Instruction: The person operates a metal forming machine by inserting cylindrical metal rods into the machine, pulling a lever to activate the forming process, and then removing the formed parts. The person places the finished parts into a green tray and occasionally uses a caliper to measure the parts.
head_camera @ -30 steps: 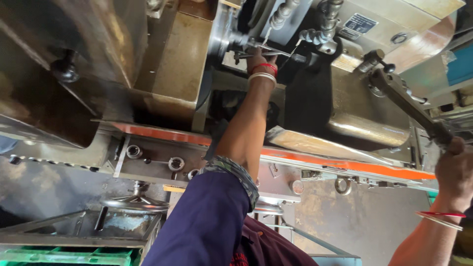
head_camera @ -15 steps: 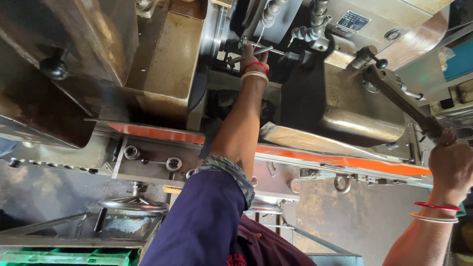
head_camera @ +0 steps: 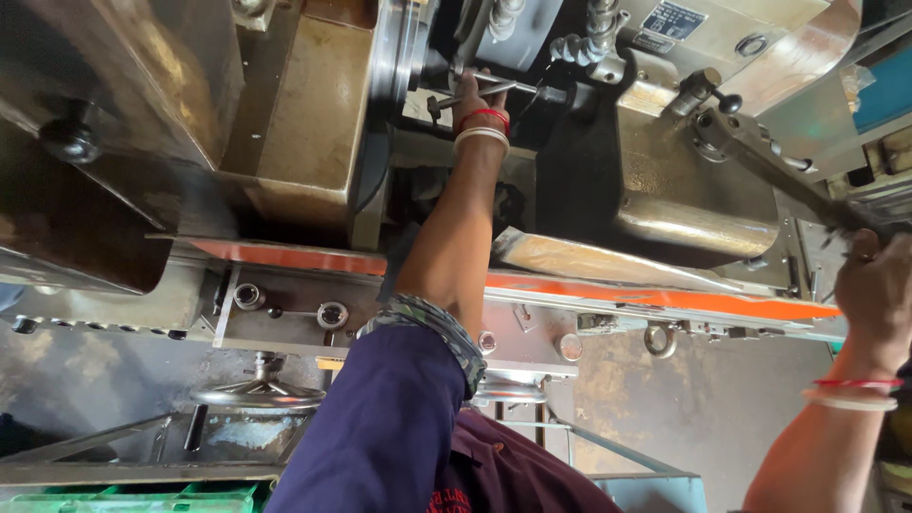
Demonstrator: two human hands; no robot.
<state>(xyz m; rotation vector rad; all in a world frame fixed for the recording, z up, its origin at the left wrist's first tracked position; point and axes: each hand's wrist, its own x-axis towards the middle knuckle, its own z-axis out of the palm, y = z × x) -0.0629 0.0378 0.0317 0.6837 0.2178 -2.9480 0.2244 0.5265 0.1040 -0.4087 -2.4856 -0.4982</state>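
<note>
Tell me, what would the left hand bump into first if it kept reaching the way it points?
Probably the thin metal rod at the fingertips of the left hand, then the dark machine recess behind; depth is unclear.

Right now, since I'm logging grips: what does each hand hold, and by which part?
The right hand grips the long metal lever at its free end. The left hand reaches into the machine at a thin metal rod; its grip cannot be told.

narrow dark gap (head_camera: 446,190) between brass housings, hoses (head_camera: 589,38) crowding above — open space below rail (head_camera: 608,294)
</note>
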